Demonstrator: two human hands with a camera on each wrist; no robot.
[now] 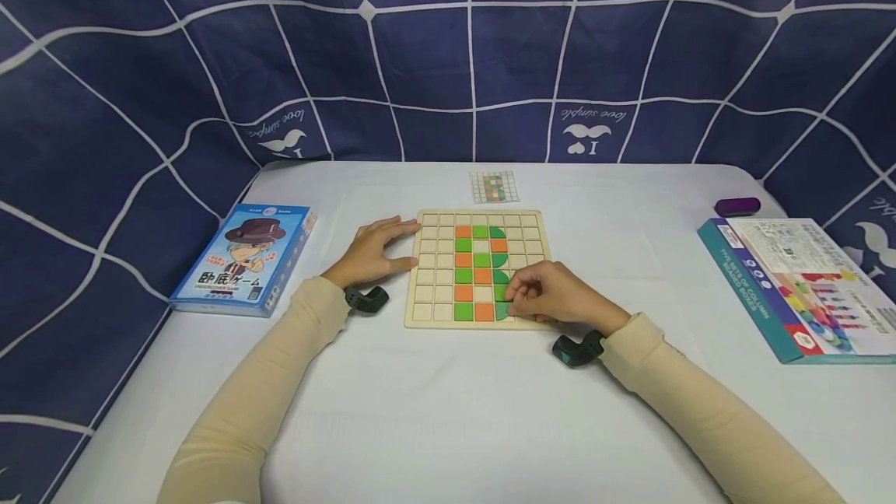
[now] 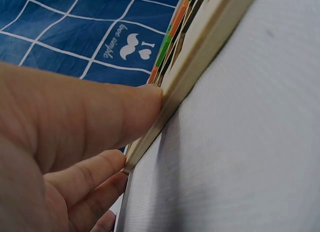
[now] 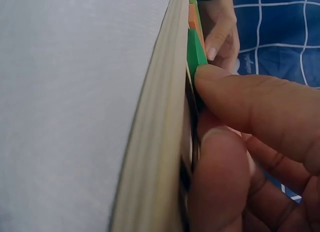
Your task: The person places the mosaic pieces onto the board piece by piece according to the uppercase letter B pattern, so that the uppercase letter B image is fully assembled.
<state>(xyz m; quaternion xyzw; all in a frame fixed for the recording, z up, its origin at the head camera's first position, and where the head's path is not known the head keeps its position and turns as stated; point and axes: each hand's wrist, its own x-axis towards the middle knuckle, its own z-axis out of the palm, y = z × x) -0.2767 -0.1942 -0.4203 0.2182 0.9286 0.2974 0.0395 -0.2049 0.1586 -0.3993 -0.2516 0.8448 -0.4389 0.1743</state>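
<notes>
A wooden grid board (image 1: 423,313) lies on the table with orange, green and dark-green rounded tiles in its middle columns. My left hand (image 1: 371,251) rests at the board's left edge, fingers extended; in the left wrist view its thumb (image 2: 115,109) touches the board's side. At the lower right of the pattern, my right hand (image 1: 556,294) has curled fingers at a dark-green rounded tile (image 1: 502,311). Close up in the right wrist view, the thumb tip (image 3: 212,74) meets that green tile (image 3: 195,49), which sits in the board's bottom row. Fingers partly hide the neighbouring cells.
A small pattern card (image 1: 494,187) lies behind the board. On the left is a blue game box (image 1: 241,259); on the right, a teal-edged box (image 1: 805,286) with a purple case (image 1: 737,207) behind it. A dark-blue checked cloth (image 1: 420,53) hangs beyond the table.
</notes>
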